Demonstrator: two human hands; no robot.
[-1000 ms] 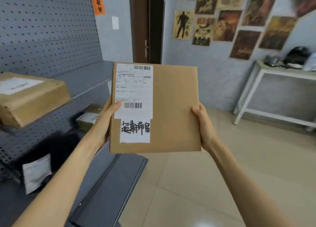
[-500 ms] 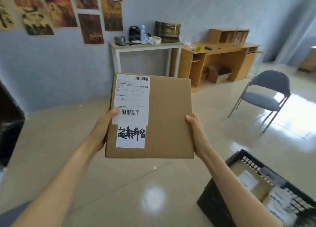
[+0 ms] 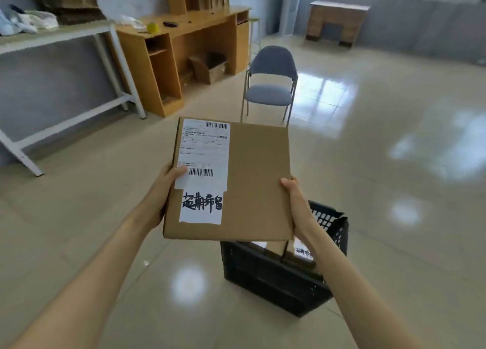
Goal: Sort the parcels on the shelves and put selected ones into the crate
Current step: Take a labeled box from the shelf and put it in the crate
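**Here, two hands hold a flat parcel above a black crate**

Centre of the frame: a flat brown cardboard parcel is held up in the air by two bare hands, its broad face turned toward the camera. The left hand grips the parcel's left edge; its thumb lies across the front, touching the lower corner of the white shipping label, and the other fingers are hidden behind the cardboard. The right hand clasps the right edge, thumb pressed along the front rim, remaining fingers out of sight behind. So the parcel sits pinched between thumbs in front and fingers at the back, on both sides.

Below the shipping label, a second white sticker carries bold handwritten black characters.

Lower centre to lower right of the frame: a black plastic crate with slotted walls stands on the glossy beige tiled floor, partly hidden by the parcel and the right forearm. Inside it lie more brown parcels, one showing a similar handwritten sticker.

Upper centre: a grey chair with metal legs. Upper left: a wooden bench with open compartments, and beside it a white-framed bench carrying stacked cardboard.
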